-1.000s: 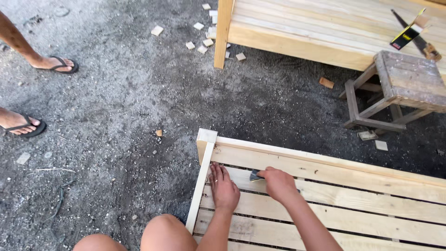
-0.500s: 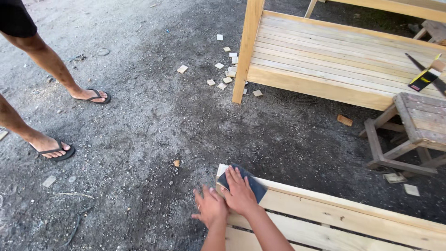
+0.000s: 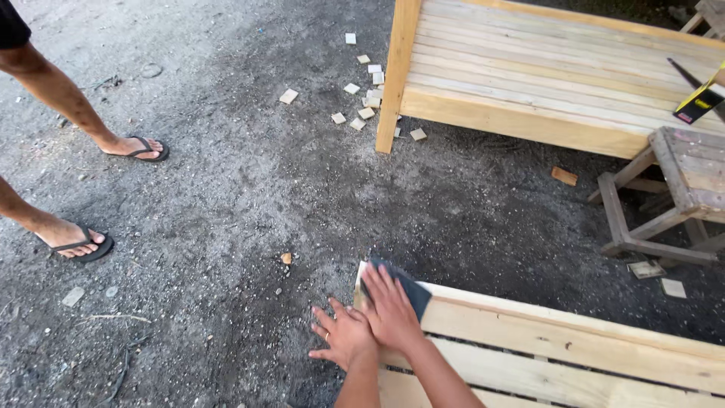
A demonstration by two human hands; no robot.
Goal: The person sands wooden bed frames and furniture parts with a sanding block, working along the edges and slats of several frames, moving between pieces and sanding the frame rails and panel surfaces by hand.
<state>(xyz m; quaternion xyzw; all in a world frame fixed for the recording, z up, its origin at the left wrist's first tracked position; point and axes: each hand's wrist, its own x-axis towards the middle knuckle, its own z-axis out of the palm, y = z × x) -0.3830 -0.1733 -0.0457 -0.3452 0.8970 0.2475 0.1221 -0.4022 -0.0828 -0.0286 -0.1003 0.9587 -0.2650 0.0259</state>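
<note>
- Far left: a bystander's legs in flip-flops, one foot nearer the camera, the other foot further up, both on the grey gravel ground.
- A small wood chip lies on the ground, near the corner of the near frame.
- Left hand: flat, fingers spread, a ring on one finger; it rests at the left end of the near slatted frame, partly tucked under the right hand. It grips nothing.
- Right hand: palm down, fingers spread, pressing a dark sanding sheet onto the top corner of the frame. The sheet is held down flat, not pinched; its edge shows past the fingers on the right.
- Above the hands: pale wood offcuts scattered around the leg of a second, larger slatted frame, well apart from the hands.
- One orange block lies between the two frames.
- Right edge: a weathered stool, with a yellow-and-black tool just above it.
</note>
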